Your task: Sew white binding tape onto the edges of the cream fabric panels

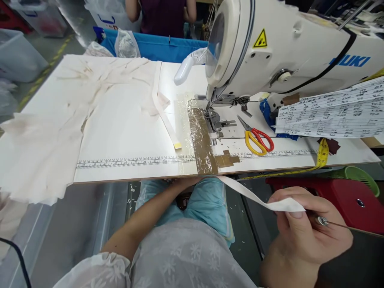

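My right hand (pixel 306 236) is below the table's front edge, closed in a pinch on the end of a white fabric strip (pixel 249 194). The strip runs up to the table edge near my lap. The same hand also holds a thin metal tool (pixel 322 221) that points right. My left forearm (pixel 144 224) reaches forward to the table edge, and its hand is hidden under the table (pixel 135 172). A pale fabric piece (pixel 99 104) lies spread over the left of the table. Another narrow strip (pixel 168 124) lies on it.
A white sewing machine (pixel 285 48) stands at the right. Beside its needle plate lie red-and-yellow scissors (pixel 258 140), a yellow tape measure (pixel 322 154) and a written sheet (pixel 330 114). A red box (pixel 345 200) and a green basket (pixel 360 176) sit below. Another person (pixel 163 16) stands behind a blue bin (pixel 156 46).
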`<control>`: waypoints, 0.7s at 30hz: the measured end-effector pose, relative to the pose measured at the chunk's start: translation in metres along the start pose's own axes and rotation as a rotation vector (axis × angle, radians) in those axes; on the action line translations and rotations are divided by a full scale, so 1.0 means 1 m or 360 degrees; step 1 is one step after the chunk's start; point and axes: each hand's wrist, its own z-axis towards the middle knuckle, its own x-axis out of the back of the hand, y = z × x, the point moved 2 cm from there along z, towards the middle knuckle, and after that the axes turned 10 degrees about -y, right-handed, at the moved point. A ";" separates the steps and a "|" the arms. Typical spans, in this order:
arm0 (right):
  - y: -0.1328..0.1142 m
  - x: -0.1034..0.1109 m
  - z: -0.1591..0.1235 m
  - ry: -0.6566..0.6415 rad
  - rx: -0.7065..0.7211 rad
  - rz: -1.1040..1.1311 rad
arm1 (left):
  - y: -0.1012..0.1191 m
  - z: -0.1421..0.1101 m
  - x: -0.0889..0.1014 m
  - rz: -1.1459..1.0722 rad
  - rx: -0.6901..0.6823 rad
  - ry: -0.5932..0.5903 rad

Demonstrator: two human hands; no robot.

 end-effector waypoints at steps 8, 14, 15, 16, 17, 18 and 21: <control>0.026 -0.031 0.011 0.0022 -0.0292 -0.0770 | 0.004 -0.016 -0.057 0.0236 0.0391 -0.0049; 0.066 -0.065 0.049 -0.0546 -0.0560 -0.1255 | -0.011 -0.036 -0.050 0.0317 0.0465 -0.0187; 0.071 -0.070 0.052 -0.0675 -0.0635 -0.1328 | -0.013 -0.042 -0.047 0.0318 0.0454 -0.0206; 0.075 -0.075 0.054 -0.0785 -0.0700 -0.1380 | -0.013 -0.049 -0.043 0.0314 0.0430 -0.0229; 0.079 -0.079 0.055 -0.0872 -0.0746 -0.1410 | -0.012 -0.056 -0.040 0.0305 0.0392 -0.0260; 0.081 -0.082 0.056 -0.0931 -0.0768 -0.1422 | -0.011 -0.064 -0.036 0.0293 0.0346 -0.0296; 0.085 -0.087 0.060 -0.0999 -0.0770 -0.1414 | 0.003 -0.090 -0.019 0.0235 0.0142 -0.0428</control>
